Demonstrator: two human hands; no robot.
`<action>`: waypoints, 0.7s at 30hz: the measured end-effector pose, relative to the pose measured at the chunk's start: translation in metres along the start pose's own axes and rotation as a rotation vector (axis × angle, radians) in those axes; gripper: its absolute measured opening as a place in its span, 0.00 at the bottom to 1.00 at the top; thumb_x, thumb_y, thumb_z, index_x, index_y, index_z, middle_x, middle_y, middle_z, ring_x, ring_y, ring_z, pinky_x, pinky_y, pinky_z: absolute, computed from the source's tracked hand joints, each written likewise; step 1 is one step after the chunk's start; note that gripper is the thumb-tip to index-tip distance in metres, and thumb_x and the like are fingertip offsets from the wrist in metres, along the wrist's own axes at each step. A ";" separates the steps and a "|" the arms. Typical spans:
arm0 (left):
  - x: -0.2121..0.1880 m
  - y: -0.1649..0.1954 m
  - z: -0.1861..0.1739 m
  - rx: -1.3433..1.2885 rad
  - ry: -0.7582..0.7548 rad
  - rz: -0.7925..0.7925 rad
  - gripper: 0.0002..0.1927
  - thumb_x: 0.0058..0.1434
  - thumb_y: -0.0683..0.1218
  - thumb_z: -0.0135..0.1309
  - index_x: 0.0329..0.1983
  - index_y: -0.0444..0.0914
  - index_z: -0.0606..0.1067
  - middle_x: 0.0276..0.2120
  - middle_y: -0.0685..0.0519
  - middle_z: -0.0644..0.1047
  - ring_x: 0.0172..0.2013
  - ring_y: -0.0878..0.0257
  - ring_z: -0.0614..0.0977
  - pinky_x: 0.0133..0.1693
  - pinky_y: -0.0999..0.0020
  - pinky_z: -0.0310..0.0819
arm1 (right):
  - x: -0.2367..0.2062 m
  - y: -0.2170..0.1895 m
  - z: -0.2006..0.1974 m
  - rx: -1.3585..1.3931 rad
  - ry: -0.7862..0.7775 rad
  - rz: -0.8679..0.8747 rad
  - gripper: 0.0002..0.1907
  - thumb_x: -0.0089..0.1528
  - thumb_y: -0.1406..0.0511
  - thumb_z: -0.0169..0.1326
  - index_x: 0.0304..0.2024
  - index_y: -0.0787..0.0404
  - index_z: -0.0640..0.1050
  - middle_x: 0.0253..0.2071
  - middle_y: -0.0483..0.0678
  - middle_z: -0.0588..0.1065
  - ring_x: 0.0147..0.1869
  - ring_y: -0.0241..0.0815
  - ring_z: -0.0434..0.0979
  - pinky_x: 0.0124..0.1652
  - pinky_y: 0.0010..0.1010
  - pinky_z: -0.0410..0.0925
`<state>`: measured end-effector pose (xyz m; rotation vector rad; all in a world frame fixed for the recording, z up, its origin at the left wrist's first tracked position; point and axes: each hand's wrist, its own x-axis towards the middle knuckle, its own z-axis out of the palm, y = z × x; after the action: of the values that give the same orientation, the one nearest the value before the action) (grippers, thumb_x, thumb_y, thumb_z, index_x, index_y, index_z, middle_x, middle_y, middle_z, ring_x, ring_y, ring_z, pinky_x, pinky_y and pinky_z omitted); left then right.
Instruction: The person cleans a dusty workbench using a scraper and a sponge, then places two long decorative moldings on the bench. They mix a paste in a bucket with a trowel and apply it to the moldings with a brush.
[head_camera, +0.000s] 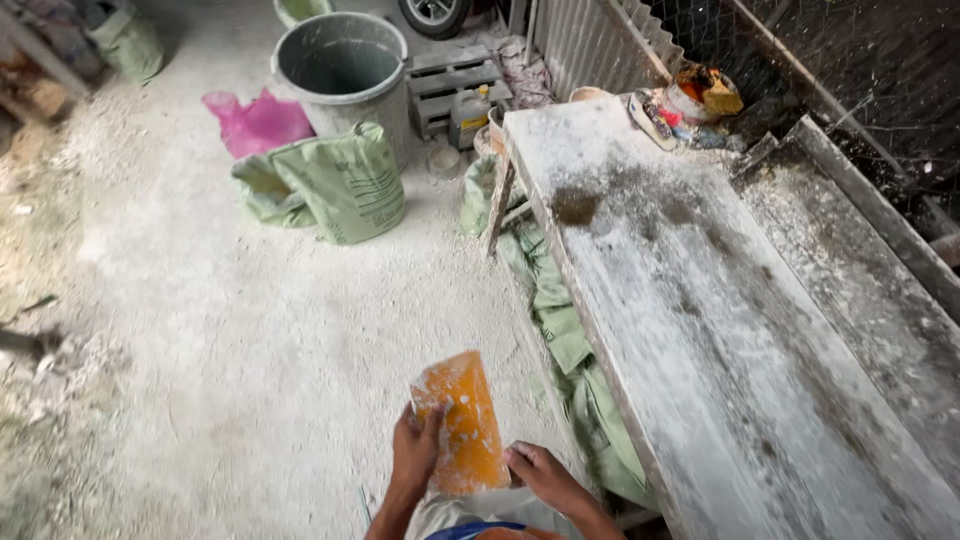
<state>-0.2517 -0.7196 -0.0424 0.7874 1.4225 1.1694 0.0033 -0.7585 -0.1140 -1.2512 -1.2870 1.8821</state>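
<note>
Holding an orange rectangular mould (465, 425) dusted with white powder, a person stands over a powder-covered floor (230, 330) beside a long, white-caked workbench (700, 330). The left hand (415, 450) is closed on the mould's left edge, thumb across its face and fingers behind, while the right hand (540, 472) touches its near right corner, fingers curled narrowly against the lower edge; how firmly the right hand grips cannot be told. The mould's long axis runs from near to far, tilting slightly left at the far end, and it sits between the two hands at the near centre of the scene, above the floor and just left of the workbench's near end. Most of the mould lies far of the hands, and the left hand reaches farther up it than the right. Crumpled green sacks (565, 330) lie along the bench's left foot. Well apart, at the far side, a green printed sack (345, 185) leans before a grey plastic bin (345, 65), with a pink plastic bag (255, 120) to its left and a small yellow-capped jug (468, 115) to its right. Clutter, including colourful rags (700, 95), sits at the bench's far end.
</note>
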 end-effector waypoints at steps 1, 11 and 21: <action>0.026 0.018 0.004 0.008 0.009 0.020 0.20 0.67 0.46 0.51 0.57 0.29 0.73 0.44 0.45 0.84 0.43 0.61 0.83 0.45 0.67 0.77 | 0.007 -0.010 -0.009 -0.034 -0.019 -0.002 0.18 0.73 0.56 0.48 0.36 0.63 0.76 0.30 0.41 0.74 0.34 0.30 0.72 0.38 0.25 0.70; 0.220 0.100 0.100 0.059 -0.165 0.189 0.22 0.72 0.50 0.47 0.61 0.30 0.69 0.49 0.45 0.81 0.48 0.61 0.81 0.50 0.65 0.76 | 0.103 -0.066 -0.131 -0.775 0.363 0.165 0.29 0.71 0.50 0.56 0.29 0.70 0.75 0.23 0.56 0.67 0.28 0.45 0.68 0.33 0.43 0.67; 0.306 0.113 0.200 0.067 -0.155 0.004 0.19 0.70 0.47 0.47 0.60 0.32 0.71 0.46 0.46 0.81 0.45 0.61 0.79 0.49 0.65 0.74 | 0.195 -0.157 -0.258 -0.516 0.499 0.184 0.29 0.71 0.48 0.50 0.33 0.67 0.81 0.21 0.51 0.67 0.26 0.43 0.66 0.31 0.38 0.64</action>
<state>-0.1340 -0.3561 -0.0203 0.9083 1.3369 1.0447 0.1414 -0.4286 -0.0772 -2.0073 -1.4462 1.2415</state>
